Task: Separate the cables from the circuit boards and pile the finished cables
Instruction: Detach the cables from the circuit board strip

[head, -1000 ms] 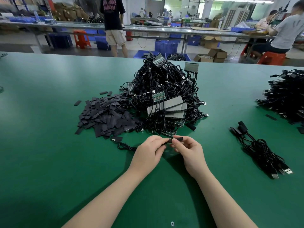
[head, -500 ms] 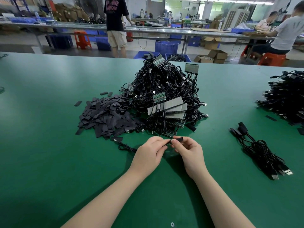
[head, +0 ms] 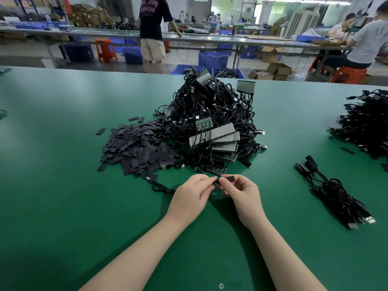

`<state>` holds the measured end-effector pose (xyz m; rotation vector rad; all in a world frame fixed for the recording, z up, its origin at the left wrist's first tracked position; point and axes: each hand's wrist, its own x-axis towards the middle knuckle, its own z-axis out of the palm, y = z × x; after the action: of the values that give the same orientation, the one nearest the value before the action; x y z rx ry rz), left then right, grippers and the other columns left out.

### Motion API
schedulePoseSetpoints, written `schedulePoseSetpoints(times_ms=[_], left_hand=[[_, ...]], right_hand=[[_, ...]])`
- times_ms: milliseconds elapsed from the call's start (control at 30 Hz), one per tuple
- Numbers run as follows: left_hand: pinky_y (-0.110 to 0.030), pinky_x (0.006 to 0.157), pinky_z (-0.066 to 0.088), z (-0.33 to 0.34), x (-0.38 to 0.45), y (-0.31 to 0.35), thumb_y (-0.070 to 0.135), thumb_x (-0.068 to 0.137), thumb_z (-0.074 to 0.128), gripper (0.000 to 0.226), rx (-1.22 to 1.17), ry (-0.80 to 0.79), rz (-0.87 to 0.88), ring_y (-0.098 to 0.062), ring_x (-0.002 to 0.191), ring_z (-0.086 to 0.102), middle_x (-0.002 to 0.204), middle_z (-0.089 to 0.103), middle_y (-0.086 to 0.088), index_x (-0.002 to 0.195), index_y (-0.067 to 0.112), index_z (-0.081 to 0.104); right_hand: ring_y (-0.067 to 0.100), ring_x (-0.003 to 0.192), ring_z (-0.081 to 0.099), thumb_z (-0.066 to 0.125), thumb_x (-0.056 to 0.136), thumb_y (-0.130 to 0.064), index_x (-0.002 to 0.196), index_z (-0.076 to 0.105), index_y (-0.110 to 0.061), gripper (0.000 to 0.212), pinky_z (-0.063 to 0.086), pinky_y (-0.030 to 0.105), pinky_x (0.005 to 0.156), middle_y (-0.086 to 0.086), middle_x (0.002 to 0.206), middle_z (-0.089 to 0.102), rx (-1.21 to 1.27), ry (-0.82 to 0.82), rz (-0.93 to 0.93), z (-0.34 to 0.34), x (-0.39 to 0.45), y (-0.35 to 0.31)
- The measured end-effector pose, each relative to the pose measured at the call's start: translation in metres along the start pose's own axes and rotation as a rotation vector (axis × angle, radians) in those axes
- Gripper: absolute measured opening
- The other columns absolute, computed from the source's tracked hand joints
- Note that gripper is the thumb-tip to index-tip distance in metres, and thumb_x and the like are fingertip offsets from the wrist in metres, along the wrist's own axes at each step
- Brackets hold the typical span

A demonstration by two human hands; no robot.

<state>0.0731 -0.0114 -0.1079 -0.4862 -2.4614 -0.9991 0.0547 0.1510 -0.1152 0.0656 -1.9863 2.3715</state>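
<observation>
While fingers curl, both hands (head: pixel 218 190) pinch one black cable end (head: pixel 227 178).

Pink lettering sits on the back of a black T-shirt (head: pixel 152 12) worn by a person standing beyond the worktop (head: pixel 63 143); its words are too blurred to read.

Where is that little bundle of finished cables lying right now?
In the head view, the small cable bundle lies on the green table right of the right hand, nearer than the big far-right cable heap.
</observation>
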Motion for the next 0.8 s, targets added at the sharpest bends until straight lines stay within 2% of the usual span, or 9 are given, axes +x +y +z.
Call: schedulePoseSetpoints(times_ms=[167, 300, 400, 600, 700, 800], left_hand=[[-0.012, 0.084, 0.042, 0.0001, -0.0006, 0.0000, 0.014, 0.092, 0.063, 0.027, -0.005, 0.007, 0.015, -0.008, 0.095, 0.059, 0.107, 0.067, 0.002, 0.119, 0.014, 0.070], [-0.022, 0.086, 0.048, 0.0006, -0.0012, -0.0011, 0.013, 0.091, 0.066, 0.030, -0.020, 0.031, 0.006, -0.011, 0.099, 0.062, 0.110, 0.069, 0.001, 0.120, 0.015, 0.069], [-0.021, 0.083, 0.049, -0.0003, -0.0020, 0.0002, 0.019, 0.086, 0.070, 0.028, -0.033, 0.087, 0.000, -0.008, 0.096, 0.064, 0.106, 0.073, 0.003, 0.114, 0.017, 0.072], [-0.024, 0.079, 0.052, 0.0001, -0.0019, -0.0021, 0.036, 0.081, 0.076, 0.023, -0.057, 0.148, -0.206, -0.002, 0.089, 0.065, 0.098, 0.074, 0.010, 0.102, 0.026, 0.077], [-0.029, 0.075, 0.054, -0.0003, -0.0017, 0.0006, 0.033, 0.084, 0.073, 0.020, 0.000, 0.117, -0.109, -0.006, 0.086, 0.067, 0.095, 0.074, 0.009, 0.101, 0.025, 0.078], [-0.028, 0.077, 0.055, 0.0004, -0.0001, 0.0031, 0.024, 0.088, 0.067, 0.022, 0.049, 0.077, 0.009, -0.010, 0.091, 0.066, 0.099, 0.074, 0.007, 0.107, 0.019, 0.075]], right_hand=[[0.010, 0.071, 0.069, 0.074, 0.087, -0.006, 0.084, 0.076, -0.015, 0.009, 0.052, 0.016, 0.063, 0.003, 0.075, 0.075, 0.011, -0.022, 0.010, 0.0012, -0.0014, -0.0024], [0.007, 0.068, 0.067, 0.075, 0.086, -0.007, 0.087, 0.076, -0.012, 0.005, 0.052, 0.016, 0.064, 0.003, 0.076, 0.075, -0.040, -0.047, 0.008, 0.0025, -0.0027, -0.0037], [0.004, 0.068, 0.067, 0.075, 0.086, -0.007, 0.090, 0.075, -0.010, 0.005, 0.051, 0.014, 0.065, 0.001, 0.076, 0.075, -0.057, -0.058, 0.004, 0.0035, -0.0036, -0.0044], [0.002, 0.067, 0.066, 0.076, 0.085, -0.007, 0.089, 0.076, -0.012, 0.006, 0.050, 0.014, 0.064, -0.001, 0.076, 0.076, -0.058, -0.041, 0.002, 0.0028, -0.0045, -0.0045], [0.002, 0.066, 0.066, 0.078, 0.084, -0.008, 0.087, 0.077, -0.015, 0.008, 0.051, 0.014, 0.064, -0.001, 0.077, 0.076, -0.050, -0.035, 0.005, 0.0023, -0.0045, -0.0046], [0.006, 0.069, 0.068, 0.077, 0.084, -0.008, 0.082, 0.079, -0.018, 0.011, 0.051, 0.014, 0.064, 0.001, 0.077, 0.076, -0.023, -0.009, 0.001, 0.0022, -0.0038, -0.0043]])
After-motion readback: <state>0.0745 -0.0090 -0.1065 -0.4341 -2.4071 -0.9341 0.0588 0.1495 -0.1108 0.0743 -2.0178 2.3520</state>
